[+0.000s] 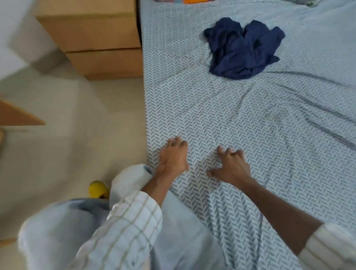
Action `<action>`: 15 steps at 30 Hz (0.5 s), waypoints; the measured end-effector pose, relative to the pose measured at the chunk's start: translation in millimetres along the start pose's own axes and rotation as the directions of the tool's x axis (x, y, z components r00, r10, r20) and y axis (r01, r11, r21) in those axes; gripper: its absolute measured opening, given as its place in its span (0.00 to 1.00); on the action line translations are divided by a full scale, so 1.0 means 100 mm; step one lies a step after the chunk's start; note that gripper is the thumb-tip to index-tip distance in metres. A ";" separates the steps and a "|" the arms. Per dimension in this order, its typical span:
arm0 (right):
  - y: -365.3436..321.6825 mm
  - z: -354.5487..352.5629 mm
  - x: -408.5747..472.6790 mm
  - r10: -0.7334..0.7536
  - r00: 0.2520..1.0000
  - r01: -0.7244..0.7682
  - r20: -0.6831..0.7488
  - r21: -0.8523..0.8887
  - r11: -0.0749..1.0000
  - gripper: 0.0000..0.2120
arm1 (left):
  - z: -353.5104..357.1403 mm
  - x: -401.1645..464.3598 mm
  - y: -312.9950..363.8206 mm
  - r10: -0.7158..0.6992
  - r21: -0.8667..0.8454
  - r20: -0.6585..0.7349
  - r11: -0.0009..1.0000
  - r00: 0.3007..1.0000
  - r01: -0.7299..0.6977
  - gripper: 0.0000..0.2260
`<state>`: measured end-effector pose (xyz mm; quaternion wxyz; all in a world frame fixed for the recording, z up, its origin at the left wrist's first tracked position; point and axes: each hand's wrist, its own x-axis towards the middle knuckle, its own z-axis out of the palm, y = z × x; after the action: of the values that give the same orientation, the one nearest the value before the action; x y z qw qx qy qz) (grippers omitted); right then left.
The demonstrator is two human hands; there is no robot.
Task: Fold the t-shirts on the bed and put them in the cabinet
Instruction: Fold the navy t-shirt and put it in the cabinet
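A crumpled navy blue t-shirt [243, 48] lies in a heap on the far part of the bed [269, 125], which has a grey-and-white herringbone sheet. My left hand [174, 156] rests flat on the sheet near the bed's left edge, fingers spread. My right hand [230, 166] lies palm down on the sheet beside it, its fingers slightly bent and holding nothing. Both hands are well short of the navy t-shirt.
A wooden drawer unit [100, 38] stands against the bed's left side at the top. A wooden corner [17, 115] juts in at the left. A yellow round object [98, 189] lies on the beige floor by my knee. Colourful cloth [198, 1] shows at the top edge.
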<state>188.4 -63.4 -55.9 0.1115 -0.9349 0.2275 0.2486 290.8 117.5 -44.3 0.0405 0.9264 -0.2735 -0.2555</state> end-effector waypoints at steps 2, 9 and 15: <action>0.04 0.03 0.00 -0.037 0.999 0.037 -0.006 0.039 0.999 0.51 | 0.04 -0.06 0.15 -0.063 0.001 0.069 0.998 0.996 0.064 0.42; 0.29 0.02 0.11 -0.119 0.983 0.144 -0.143 0.185 0.972 0.27 | 0.19 0.01 0.38 -0.163 -0.017 0.090 0.986 0.983 0.165 0.47; 0.37 -0.53 1.06 0.013 0.907 0.132 -0.420 0.313 0.941 0.14 | 0.05 0.62 0.28 -0.091 -0.042 0.004 0.995 0.996 0.091 0.41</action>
<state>274.7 -152.1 -69.0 0.2249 -0.9402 0.2557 -0.0021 319.3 61.1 -71.1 0.0479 0.9367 -0.2255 -0.2636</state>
